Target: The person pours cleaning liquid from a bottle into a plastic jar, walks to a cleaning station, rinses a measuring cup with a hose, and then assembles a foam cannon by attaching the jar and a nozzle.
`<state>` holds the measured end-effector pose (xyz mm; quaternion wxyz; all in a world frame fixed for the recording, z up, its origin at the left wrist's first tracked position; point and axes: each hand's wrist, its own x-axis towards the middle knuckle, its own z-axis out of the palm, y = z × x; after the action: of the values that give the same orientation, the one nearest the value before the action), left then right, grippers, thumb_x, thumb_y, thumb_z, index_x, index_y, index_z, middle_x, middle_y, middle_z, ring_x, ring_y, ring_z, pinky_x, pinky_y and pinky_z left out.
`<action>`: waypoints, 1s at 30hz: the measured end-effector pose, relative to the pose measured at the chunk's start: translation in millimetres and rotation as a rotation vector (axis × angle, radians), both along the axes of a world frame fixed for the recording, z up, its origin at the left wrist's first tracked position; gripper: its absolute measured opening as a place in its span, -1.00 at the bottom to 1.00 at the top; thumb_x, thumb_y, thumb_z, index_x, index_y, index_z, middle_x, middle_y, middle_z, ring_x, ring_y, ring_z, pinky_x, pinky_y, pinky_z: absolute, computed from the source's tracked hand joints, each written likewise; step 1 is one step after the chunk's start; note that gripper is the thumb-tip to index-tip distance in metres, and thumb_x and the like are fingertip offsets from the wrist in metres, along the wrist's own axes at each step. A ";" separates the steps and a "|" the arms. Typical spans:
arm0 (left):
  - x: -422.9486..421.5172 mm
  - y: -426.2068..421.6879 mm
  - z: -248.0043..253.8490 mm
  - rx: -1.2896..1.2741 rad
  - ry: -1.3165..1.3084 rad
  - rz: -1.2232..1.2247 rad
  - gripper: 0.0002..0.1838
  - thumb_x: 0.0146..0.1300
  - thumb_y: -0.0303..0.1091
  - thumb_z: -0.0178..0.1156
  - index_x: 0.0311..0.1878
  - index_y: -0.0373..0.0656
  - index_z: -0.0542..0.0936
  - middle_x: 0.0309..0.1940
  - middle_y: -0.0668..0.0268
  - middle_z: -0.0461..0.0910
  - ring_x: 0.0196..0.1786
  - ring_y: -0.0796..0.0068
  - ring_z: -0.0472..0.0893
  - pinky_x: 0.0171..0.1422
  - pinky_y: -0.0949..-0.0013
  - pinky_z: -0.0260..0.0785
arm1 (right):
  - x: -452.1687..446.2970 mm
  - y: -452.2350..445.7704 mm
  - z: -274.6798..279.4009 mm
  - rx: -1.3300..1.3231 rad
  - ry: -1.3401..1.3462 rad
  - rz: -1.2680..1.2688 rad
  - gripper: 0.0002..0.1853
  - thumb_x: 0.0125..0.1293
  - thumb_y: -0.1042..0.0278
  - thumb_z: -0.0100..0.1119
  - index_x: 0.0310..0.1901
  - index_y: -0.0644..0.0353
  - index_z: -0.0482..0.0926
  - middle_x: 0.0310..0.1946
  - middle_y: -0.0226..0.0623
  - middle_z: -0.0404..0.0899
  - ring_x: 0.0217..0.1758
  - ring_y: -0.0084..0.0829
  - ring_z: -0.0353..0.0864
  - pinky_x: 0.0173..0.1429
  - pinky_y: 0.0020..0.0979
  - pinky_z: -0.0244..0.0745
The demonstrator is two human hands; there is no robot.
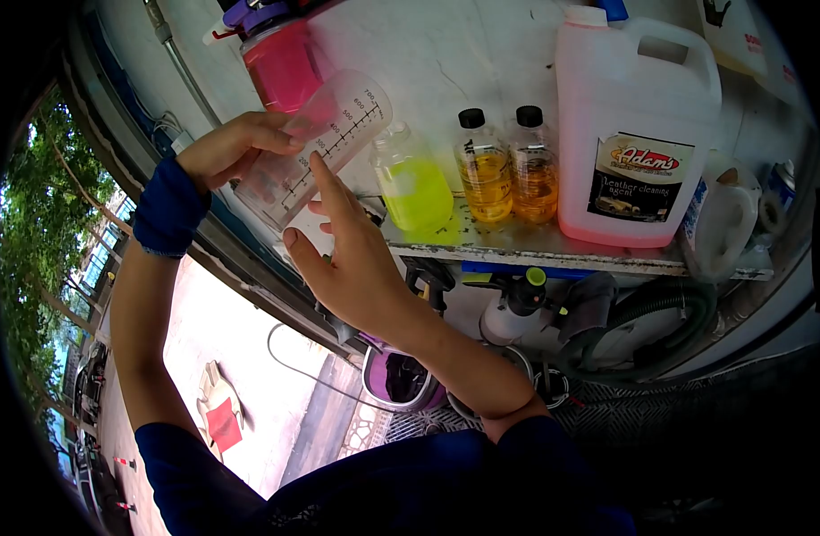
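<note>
My left hand (pixel 235 147), a dark blue band around its wrist, grips a clear graduated plastic bottle (pixel 336 121). The bottle is tilted, and black scale marks and numbers run along its side; I see no liquid in it. My right hand (pixel 361 268) has its fingers apart, and the index fingertip is at the scale, touching or almost touching it. Just right of the clear bottle, a bottle of yellow-green liquid (pixel 414 189) stands on the shelf. Behind the clear bottle is a container of pink liquid (pixel 280 67) with a purple top.
Two black-capped bottles of amber liquid (pixel 487 179) and a large jug labelled leather cleaning agent (pixel 633 134) stand on the shelf (pixel 553 253). Below are a pump sprayer (pixel 510 313), a coiled hose (pixel 642 348) and a purple bucket (pixel 374 375). Outdoor paving lies left.
</note>
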<state>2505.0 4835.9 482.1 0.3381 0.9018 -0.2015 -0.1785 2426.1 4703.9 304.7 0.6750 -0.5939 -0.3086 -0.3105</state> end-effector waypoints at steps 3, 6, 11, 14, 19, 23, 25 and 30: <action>2.0 -1.0 1.0 0.007 0.016 0.013 -0.22 0.17 -0.21 0.25 0.43 -0.35 0.27 0.23 0.05 0.48 0.16 0.26 0.59 0.26 0.33 0.49 | 0.2 -1.0 0.5 0.005 0.003 0.007 -0.22 0.41 0.27 0.13 0.50 0.35 -0.05 0.32 0.28 0.26 0.28 0.02 0.47 0.23 -0.15 0.43; 3.0 -2.8 1.5 -0.008 0.008 0.004 -0.23 0.17 -0.23 0.25 0.42 -0.35 0.29 0.25 0.04 0.47 0.16 0.27 0.58 0.26 0.33 0.48 | 0.4 -1.4 0.5 0.015 -0.003 0.005 -0.21 0.40 0.27 0.13 0.50 0.35 -0.05 0.33 0.28 0.25 0.27 0.02 0.47 0.23 -0.15 0.43; 6.8 -5.2 3.7 -0.012 0.022 -0.020 -0.30 0.17 -0.21 0.25 0.36 -0.35 0.38 0.23 0.06 0.50 0.18 0.29 0.56 0.30 0.32 0.43 | 2.3 -2.8 0.6 0.019 -0.015 0.003 -0.22 0.40 0.28 0.14 0.50 0.36 -0.05 0.33 0.28 0.25 0.26 0.01 0.48 0.23 -0.15 0.44; 13.1 -4.7 4.8 0.036 -0.026 0.009 -0.32 0.18 -0.19 0.26 0.33 -0.35 0.42 0.21 0.07 0.52 0.17 0.30 0.55 0.33 0.34 0.38 | 3.0 -3.6 0.6 0.024 -0.020 -0.002 -0.22 0.39 0.29 0.14 0.50 0.36 -0.04 0.33 0.28 0.25 0.24 0.01 0.49 0.22 -0.15 0.44; 22.7 -4.5 9.7 0.060 -0.028 0.039 -0.37 0.19 -0.19 0.25 0.28 -0.34 0.48 0.16 0.12 0.56 0.16 0.35 0.55 0.35 0.35 0.34 | 5.2 -4.2 1.4 0.045 -0.034 0.005 -0.22 0.39 0.30 0.15 0.50 0.35 -0.03 0.33 0.28 0.25 0.23 0.01 0.50 0.21 -0.14 0.46; 32.4 -3.7 12.9 0.065 -0.006 0.026 -0.40 0.20 -0.18 0.24 0.26 -0.34 0.50 0.14 0.15 0.59 0.19 0.38 0.53 0.36 0.36 0.31 | 7.2 -3.9 1.6 0.053 -0.041 0.005 -0.22 0.39 0.30 0.14 0.50 0.35 -0.04 0.34 0.27 0.24 0.24 0.03 0.49 0.22 -0.14 0.45; 34.3 -3.5 16.6 0.073 0.007 0.043 -0.39 0.20 -0.17 0.25 0.26 -0.34 0.51 0.14 0.16 0.59 0.19 0.39 0.53 0.36 0.36 0.31 | 7.8 -4.0 1.9 0.058 -0.041 0.006 -0.22 0.40 0.29 0.14 0.50 0.35 -0.04 0.34 0.27 0.23 0.25 0.04 0.49 0.22 -0.14 0.45; 41.1 -6.4 21.8 0.135 -0.110 0.016 -0.43 0.22 -0.13 0.26 0.22 -0.31 0.56 0.12 0.20 0.60 0.18 0.41 0.53 0.36 0.37 0.31 | 8.3 -4.0 3.0 0.056 -0.046 0.018 -0.21 0.41 0.27 0.13 0.50 0.34 -0.07 0.37 0.27 0.20 0.28 0.07 0.47 0.23 -0.13 0.45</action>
<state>2546.1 4829.5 503.8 0.2664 0.9326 -0.2001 -0.1390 2434.3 4700.0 307.7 0.6870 -0.5647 -0.3204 -0.3264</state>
